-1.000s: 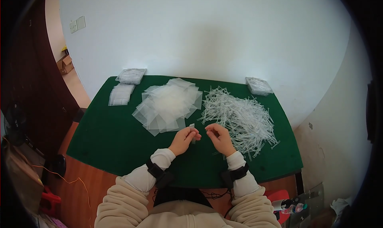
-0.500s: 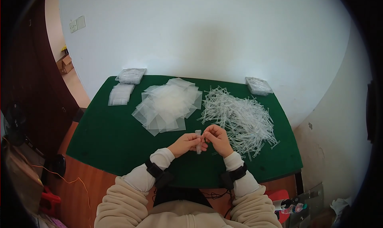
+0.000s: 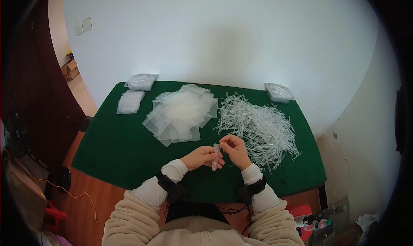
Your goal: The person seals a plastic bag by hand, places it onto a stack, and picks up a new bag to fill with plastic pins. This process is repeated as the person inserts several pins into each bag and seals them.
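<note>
A narrow, clear plastic bundle (image 3: 215, 158), perhaps of thin sticks, stands nearly upright in my left hand (image 3: 200, 157), its thumb and fingers closed around it. My right hand (image 3: 235, 150) is closed in a pinch, its fingertips right beside the bundle's upper end. What sits between those fingertips is too small to make out. To the right spreads a large heap of thin clear plastic sticks (image 3: 258, 127), some with looped ends. Beyond my left hand lies a loose, overlapping pile of translucent flat bags (image 3: 183, 110).
All this rests on a green-covered table (image 3: 112, 147). At its far left are a stack of clear packs (image 3: 141, 81) and a flatter pile of sleeves (image 3: 130, 102). Another clear stack (image 3: 279, 92) stands at the far right. A white wall (image 3: 223, 39) rises behind.
The bundle has shifted slightly down and right, leaning a little. My right fingertips have risen slightly to its upper end. The heaps on the table look the same.
</note>
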A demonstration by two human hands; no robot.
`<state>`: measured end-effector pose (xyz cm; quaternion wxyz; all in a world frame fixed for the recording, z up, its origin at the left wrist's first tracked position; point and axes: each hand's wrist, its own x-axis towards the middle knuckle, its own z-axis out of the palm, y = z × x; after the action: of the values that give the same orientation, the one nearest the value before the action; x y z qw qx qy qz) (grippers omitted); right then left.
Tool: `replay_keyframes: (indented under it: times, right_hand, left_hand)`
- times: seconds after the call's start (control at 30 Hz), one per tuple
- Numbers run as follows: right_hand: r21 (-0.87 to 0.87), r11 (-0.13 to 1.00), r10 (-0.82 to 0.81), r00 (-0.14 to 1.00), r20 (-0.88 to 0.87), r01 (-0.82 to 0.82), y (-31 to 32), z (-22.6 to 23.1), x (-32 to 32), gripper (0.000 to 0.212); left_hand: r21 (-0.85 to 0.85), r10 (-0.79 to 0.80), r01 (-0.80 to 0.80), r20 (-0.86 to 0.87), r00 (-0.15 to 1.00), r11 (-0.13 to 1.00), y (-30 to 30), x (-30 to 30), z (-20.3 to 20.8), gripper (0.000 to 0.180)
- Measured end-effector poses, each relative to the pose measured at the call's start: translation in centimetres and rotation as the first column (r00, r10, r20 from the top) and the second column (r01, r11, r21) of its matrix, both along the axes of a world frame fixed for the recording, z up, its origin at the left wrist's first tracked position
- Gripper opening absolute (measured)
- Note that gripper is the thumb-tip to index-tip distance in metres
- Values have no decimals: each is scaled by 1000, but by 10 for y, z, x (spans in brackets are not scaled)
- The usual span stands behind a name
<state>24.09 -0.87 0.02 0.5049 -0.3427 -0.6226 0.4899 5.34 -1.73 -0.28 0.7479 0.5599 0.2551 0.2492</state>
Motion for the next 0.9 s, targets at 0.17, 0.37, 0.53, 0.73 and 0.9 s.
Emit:
replay_keyframes:
  times: [0.17, 0.37, 0.53, 0.73, 0.9]
  right_hand:
    - [35, 999, -24, 999, 41, 23, 2, -4, 0, 5]
    - [80, 997, -25, 997, 77, 18, 5, -7, 2, 8]
    - [91, 996, -11, 994, 108, 1, -1, 1, -2, 11]
    - [-49, 998, 42, 993, -111, -48, -5, 7, -5, 13]
    - [31, 999, 30, 996, 86, -32, 8, -18, 3, 17]
  left_hand:
    - [22, -42, 42, -16, 999, 999, 0, -1, 1, 24]
    - [17, -33, 33, 5, 999, 999, -1, -1, -1, 23]
    - [128, 49, -50, 7, 999, 991, -4, 0, 6, 19]
    - [673, 379, -215, -104, 919, 707, -5, 3, 3, 21]
    - [811, 506, -242, -76, 859, 533, -5, 8, -1, 18]
